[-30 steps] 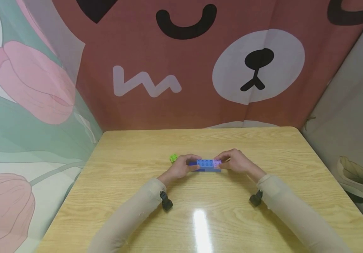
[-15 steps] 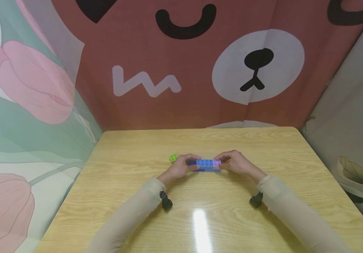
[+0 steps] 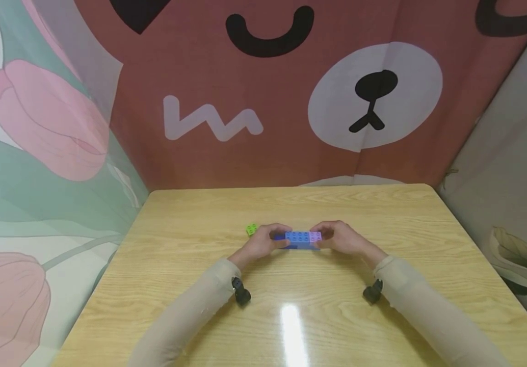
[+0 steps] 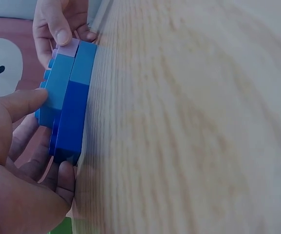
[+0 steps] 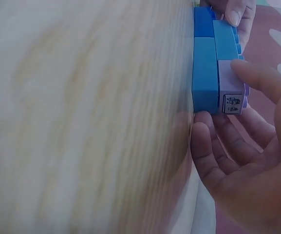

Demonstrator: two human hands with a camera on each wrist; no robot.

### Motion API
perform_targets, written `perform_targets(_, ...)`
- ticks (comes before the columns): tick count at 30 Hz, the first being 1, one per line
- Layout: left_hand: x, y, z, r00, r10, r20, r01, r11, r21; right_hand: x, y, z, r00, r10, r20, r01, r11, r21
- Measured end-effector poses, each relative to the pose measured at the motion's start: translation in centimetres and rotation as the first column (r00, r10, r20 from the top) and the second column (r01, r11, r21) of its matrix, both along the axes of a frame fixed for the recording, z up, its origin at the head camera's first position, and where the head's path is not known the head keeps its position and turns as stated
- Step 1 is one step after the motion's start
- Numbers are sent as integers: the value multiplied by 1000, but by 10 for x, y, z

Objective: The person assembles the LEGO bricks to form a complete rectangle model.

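The left hand (image 3: 260,241) grips the upper light-blue building brick (image 3: 297,238); at its right end the right hand (image 3: 343,238) pinches the lilac brick (image 5: 228,85).

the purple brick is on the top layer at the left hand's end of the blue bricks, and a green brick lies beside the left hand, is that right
Not quite: the purple brick is at the right hand's end, as the right wrist view shows. It is on the top layer, and a green brick lies beside the left hand.
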State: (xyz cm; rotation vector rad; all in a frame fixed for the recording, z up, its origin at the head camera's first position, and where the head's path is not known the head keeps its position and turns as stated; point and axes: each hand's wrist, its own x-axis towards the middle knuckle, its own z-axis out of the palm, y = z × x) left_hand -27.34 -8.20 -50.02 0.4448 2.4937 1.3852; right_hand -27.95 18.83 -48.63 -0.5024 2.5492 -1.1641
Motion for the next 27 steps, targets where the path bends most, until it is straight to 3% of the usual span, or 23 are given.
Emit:
perform_targets(13,0,-2,0,1000,2,16,-2,1000,13,-1,0,-1,1000,16,19,-15,1000,-27)
perform_targets(27,2,-22,15,996,39,80,-44,997,63,0,-2,0,1000,21,14,-21,1000,-20)
